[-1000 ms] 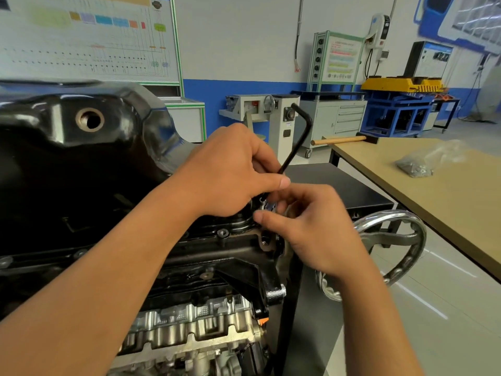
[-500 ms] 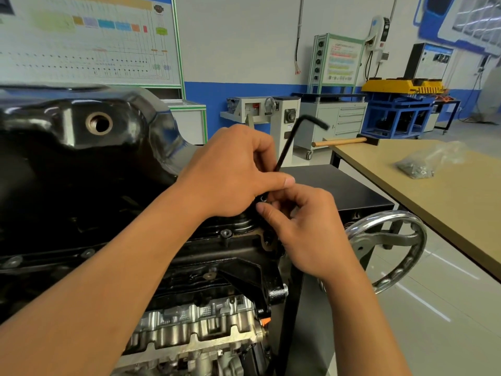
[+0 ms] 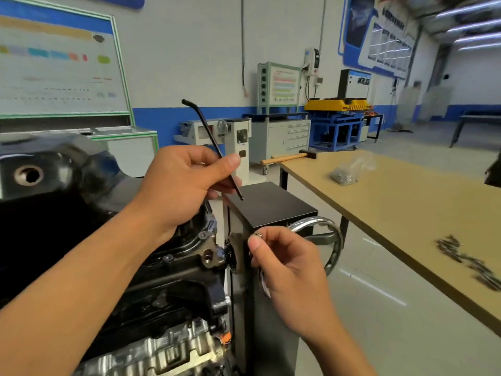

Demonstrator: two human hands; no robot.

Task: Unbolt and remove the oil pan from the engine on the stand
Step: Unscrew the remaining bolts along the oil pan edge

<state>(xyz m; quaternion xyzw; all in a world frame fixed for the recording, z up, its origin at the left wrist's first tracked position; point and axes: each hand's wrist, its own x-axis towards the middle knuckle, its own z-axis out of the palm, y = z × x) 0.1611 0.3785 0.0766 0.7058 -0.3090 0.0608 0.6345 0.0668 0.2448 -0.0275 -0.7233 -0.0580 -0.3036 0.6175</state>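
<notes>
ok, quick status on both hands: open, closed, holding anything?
Left hand: closed, pinching the hex key.
Right hand: closed, pinching a small bolt at its fingertips.

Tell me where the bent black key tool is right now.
Head view, left of centre: the hex key is pinched in the left hand, right of the black oil pan, bent end up.

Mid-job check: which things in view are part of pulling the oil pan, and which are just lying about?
In the job: oil pan; hex key in left hand; bolt pinched by right hand.
Lying about: hammer; plastic bag, both on the table.
</notes>
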